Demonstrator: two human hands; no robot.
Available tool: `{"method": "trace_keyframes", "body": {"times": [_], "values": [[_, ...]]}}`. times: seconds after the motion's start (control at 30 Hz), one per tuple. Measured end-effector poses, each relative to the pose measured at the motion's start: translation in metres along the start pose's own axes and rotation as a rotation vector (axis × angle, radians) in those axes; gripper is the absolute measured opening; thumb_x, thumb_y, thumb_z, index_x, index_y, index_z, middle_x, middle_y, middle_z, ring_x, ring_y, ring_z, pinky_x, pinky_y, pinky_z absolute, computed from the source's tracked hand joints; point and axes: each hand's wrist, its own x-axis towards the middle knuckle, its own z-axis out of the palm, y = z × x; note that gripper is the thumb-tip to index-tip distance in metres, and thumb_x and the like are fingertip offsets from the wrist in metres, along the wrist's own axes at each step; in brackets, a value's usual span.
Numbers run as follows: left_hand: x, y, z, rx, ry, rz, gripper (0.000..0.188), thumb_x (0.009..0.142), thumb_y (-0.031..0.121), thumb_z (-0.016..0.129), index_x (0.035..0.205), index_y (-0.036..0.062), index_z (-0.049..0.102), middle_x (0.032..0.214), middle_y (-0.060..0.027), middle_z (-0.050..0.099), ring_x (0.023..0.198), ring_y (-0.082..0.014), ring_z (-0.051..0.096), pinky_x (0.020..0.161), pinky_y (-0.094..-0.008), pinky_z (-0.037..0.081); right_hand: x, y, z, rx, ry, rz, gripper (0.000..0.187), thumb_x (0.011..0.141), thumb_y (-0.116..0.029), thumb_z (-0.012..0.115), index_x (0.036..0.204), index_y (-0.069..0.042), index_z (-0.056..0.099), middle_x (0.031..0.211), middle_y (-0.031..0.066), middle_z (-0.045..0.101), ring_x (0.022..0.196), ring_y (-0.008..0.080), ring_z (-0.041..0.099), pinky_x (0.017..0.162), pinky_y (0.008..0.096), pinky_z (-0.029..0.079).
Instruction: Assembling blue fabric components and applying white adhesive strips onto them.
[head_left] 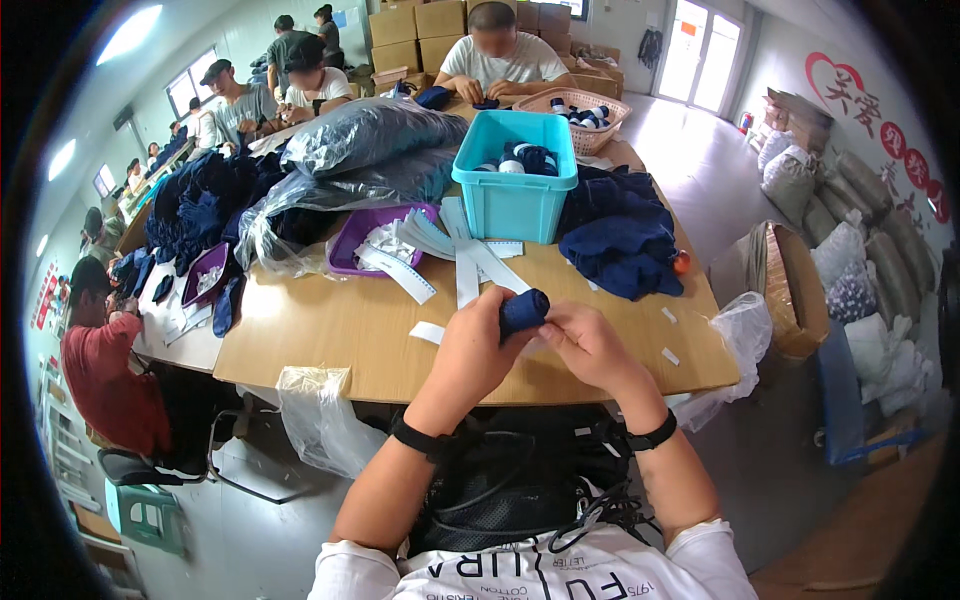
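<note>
A rolled piece of navy cloth (523,312) is held above the near edge of the table. My left hand (472,338) wraps round it from the left, closed. From the right, my right hand (588,345) closes thumb and fingers at the roll's lower right edge; a pale sliver shows under the roll, too small to make out. Just beyond my hands lie white paper strips (467,278), some fanned over a purple basket (343,255) of small white pieces. Behind them stands a turquoise bin (512,212) holding navy rolls with white bands (530,158).
Loose navy cloth (625,245) is heaped right of the bin. Filled plastic bags (370,140) and more navy cloth (205,205) cover the left side. A pink basket (610,122) of rolls stands at the far right. Across the table (290,330) another person (505,60) works.
</note>
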Motion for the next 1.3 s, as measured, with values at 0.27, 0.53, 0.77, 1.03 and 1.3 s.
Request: {"method": "trace_keyframes", "body": {"times": [0.27, 0.53, 0.77, 1.03, 1.3], "values": [[0.002, -0.004, -0.01, 0.082, 0.105, -0.029, 0.038, 0.088, 0.017, 0.085, 0.117, 0.0, 0.065, 0.098, -0.0258, 0.073, 0.092, -0.0447, 0.071, 0.076, -0.0454, 0.055, -0.012, 0.003, 0.023, -0.413, -0.074, 0.033, 0.01, 0.088, -0.015, 0.077, 0.092, -0.006, 0.074, 0.094, 0.0135, 0.069, 0.096, 0.0339, 0.066, 0.084, 0.0446, 0.055], [-0.009, 0.003, -0.031, 0.038, 0.193, -0.061, 0.037, 0.088, 0.016, 0.085, 0.115, 0.0007, 0.064, 0.091, -0.0222, 0.071, 0.083, -0.041, 0.07, 0.073, -0.0437, 0.055, 0.03, -0.002, 0.018, -0.532, 0.083, 0.044, 0.027, 0.085, -0.004, 0.073, 0.112, -0.006, 0.073, 0.115, 0.0159, 0.072, 0.11, 0.0405, 0.067, 0.095, 0.0467, 0.055], [-0.026, 0.04, -0.046, -0.219, -0.02, 0.002, 0.034, 0.086, 0.007, 0.081, 0.114, 0.0001, 0.063, 0.094, -0.0203, 0.073, 0.088, -0.0393, 0.074, 0.078, -0.0403, 0.057, 0.011, -0.093, 0.009, 0.145, -0.029, 0.06, 0.029, 0.091, -0.015, 0.082, 0.113, -0.002, 0.067, 0.102, 0.0153, 0.068, 0.091, 0.029, 0.07, 0.084, 0.0363, 0.055], [-0.031, 0.068, -0.043, -0.201, -0.122, 0.043, 0.037, 0.083, 0.004, 0.081, 0.115, 0.0009, 0.061, 0.093, -0.0187, 0.072, 0.083, -0.037, 0.072, 0.077, -0.0381, 0.057, -0.006, -0.103, -0.015, 0.003, 0.033, -0.08, 0.019, 0.089, -0.008, 0.08, 0.099, 0.001, 0.066, 0.088, 0.0109, 0.064, 0.083, 0.0276, 0.065, 0.075, 0.0367, 0.052], [-0.03, 0.084, -0.035, -0.178, -0.108, -0.041, 0.034, 0.085, 0.002, 0.082, 0.111, 0.0021, 0.059, 0.094, -0.0061, 0.066, 0.088, -0.014, 0.064, 0.079, -0.0301, 0.052, -0.016, -0.1, -0.025, 0.106, 0.089, -0.139, 0.021, 0.09, -0.016, 0.081, 0.094, -0.001, 0.067, 0.091, 0.0101, 0.066, 0.09, 0.0333, 0.066, 0.083, 0.0421, 0.052]]}}
